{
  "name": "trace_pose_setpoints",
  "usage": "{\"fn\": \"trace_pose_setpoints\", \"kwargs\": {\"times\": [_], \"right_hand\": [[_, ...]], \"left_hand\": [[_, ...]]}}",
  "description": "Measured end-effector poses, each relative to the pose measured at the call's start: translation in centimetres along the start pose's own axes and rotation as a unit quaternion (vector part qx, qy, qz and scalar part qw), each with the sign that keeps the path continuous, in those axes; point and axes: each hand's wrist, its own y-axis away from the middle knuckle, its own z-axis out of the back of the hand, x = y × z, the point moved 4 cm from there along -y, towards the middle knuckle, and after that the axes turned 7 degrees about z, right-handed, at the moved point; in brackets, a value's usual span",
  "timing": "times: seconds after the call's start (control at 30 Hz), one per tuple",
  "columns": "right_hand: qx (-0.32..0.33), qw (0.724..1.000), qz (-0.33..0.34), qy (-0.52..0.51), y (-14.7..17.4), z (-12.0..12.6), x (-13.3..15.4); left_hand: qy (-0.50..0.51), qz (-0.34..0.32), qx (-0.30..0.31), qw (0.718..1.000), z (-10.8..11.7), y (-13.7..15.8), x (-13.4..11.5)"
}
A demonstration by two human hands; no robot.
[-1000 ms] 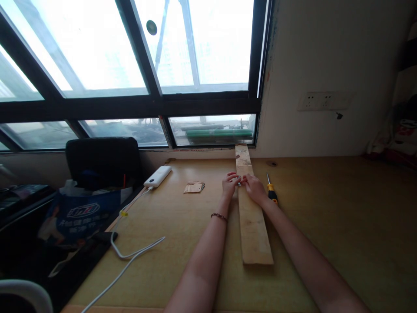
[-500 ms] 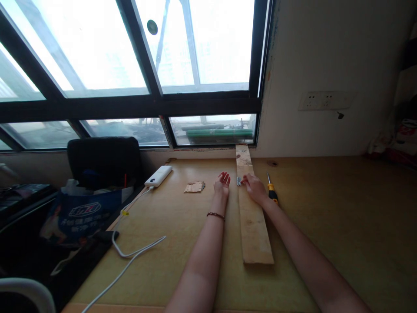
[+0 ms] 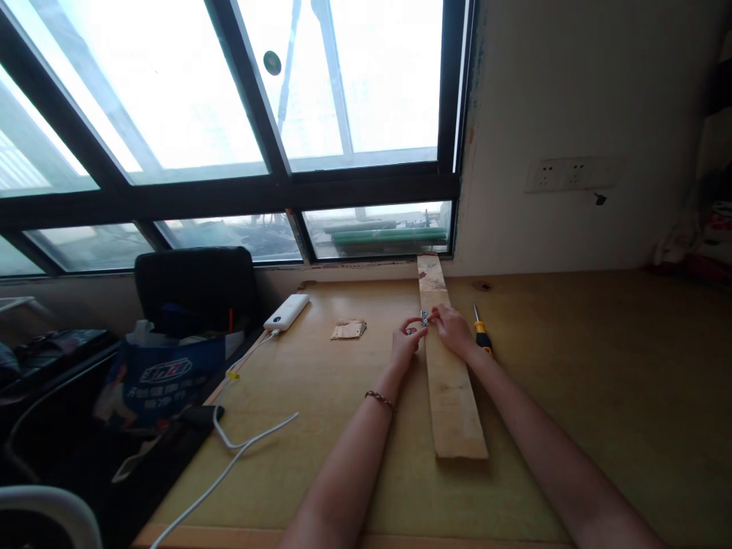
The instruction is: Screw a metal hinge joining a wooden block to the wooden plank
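Note:
A long, narrow wooden board (image 3: 454, 396) lies lengthwise on the table, its far end at the window sill. At its left edge sits a small silvery metal piece with holes, like a hinge (image 3: 424, 317). My right hand (image 3: 453, 329) rests over the board, its thumb and fingertips closed at the right side of the metal piece. From the left, my left hand (image 3: 406, 343) curls its fingers in a pinch at the board's edge beside the same piece. A tiny shiny spot shows between those fingers, too small to name.
A yellow-and-black screwdriver (image 3: 481, 335) lies right of the board. Left of my hands are a small stack of thin tan pieces (image 3: 348, 329) and a white power bank (image 3: 287, 312) with a white cable (image 3: 229, 457). A black chair (image 3: 194, 290) stands beyond the table's left edge.
My left hand has moved right, from open beside the board to pinching at its edge near the metal piece. My right hand stays at the piece. The view has shifted slightly.

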Motion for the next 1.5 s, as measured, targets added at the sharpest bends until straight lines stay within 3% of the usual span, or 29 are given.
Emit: {"fn": "trace_pose_setpoints", "kwargs": {"times": [0.2,0.33,0.77,1.13,1.23,1.4,1.5], "right_hand": [[0.0,1.0,0.009,0.015,0.0,0.0,0.0],[-0.004,1.0,0.015,0.02,0.0,-0.2,-0.2],[-0.004,1.0,0.019,0.018,-0.2,-0.2,0.0],[-0.002,0.999,0.027,0.043,-0.1,-0.6,0.5],[-0.002,0.998,0.031,0.049,0.0,-0.6,0.6],[-0.009,0.997,0.045,0.065,0.1,-0.5,1.0],[-0.007,0.996,0.06,0.071,0.1,-0.4,1.3]], "left_hand": [[-0.061,-0.004,-0.038,0.997,-0.3,-0.9,0.1],[-0.063,0.011,-0.02,0.998,-0.3,-1.0,0.4],[-0.005,0.04,0.012,0.999,0.1,-1.7,0.8],[0.025,0.034,-0.017,0.999,0.0,-1.4,0.6],[-0.012,0.005,-0.032,0.999,-0.2,-1.1,0.2],[-0.125,-0.11,-0.074,0.983,-0.4,-0.9,-0.2],[-0.132,-0.111,-0.073,0.982,-0.3,-1.2,0.0]]}}
